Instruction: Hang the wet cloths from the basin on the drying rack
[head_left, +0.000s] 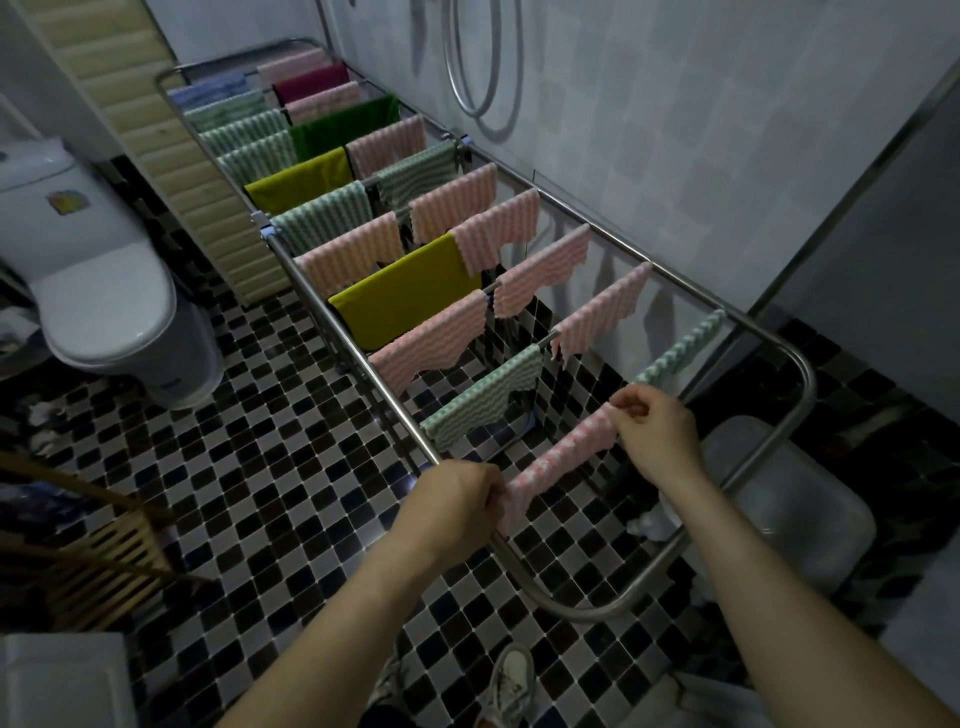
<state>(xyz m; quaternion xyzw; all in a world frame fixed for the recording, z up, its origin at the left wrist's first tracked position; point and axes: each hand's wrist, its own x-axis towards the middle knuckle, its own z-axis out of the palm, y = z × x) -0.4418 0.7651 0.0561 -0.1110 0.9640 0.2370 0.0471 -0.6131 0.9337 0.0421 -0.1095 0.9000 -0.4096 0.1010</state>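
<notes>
Long drying rack (582, 614) of round metal tubing: bright, polished, catching glints.

Pink-and-white wavy-ribbed cloth (566, 452) on the nearest rail: soft textile, raised corrugated surface, matt, ragged scalloped edge.

Green-and-white wavy-ribbed cloth (483, 400): same nubbly ribbing, matt.

Mustard-yellow flat cloth (405, 301): smooth, fine weave, no ribbing, faint sheen.

Translucent grey rectangular basin (800, 499): cloudy plastic, dull gloss.

Small square black, grey and white floor tiles (291, 467): glazed, reflective, pale grout between.

White toilet (104, 291): smooth, glossy; lid material unclear.

Looped silver shower hose (457, 78): shiny metal.

Brown slatted frame (104, 561): bare wood, matt.
</notes>
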